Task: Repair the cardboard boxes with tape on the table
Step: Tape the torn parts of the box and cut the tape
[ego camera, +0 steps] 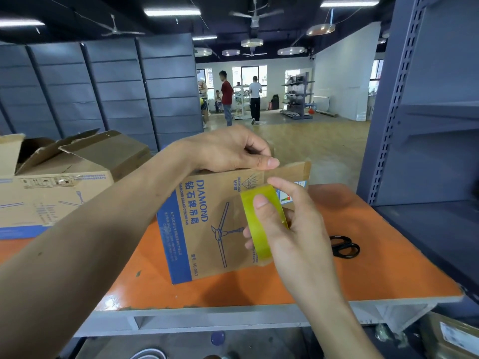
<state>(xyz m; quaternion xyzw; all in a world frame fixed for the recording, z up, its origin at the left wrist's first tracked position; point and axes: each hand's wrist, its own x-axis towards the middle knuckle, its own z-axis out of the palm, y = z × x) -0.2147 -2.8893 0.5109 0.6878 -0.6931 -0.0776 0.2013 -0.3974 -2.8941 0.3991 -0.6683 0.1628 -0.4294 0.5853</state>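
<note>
The left hand point(228, 151) fingers point(268, 161) grip the top of the "DIAMOND BRAND CEILING FAN" box point(207, 229), the right hand point(293, 229) fingers point(283, 186) pinch the yellow tape roll point(259, 229), scissors point(344, 246) at the box's 3 o'clock

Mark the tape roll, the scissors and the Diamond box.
tape roll point(261, 242): head view, yellow outer face below the thumb.
scissors point(343, 245): head view, where the black handle loops meet.
Diamond box point(207, 203): head view, printed side face.

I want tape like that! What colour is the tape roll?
Shiny yellow. The tape roll shows best in the head view, in the right hand.
</note>
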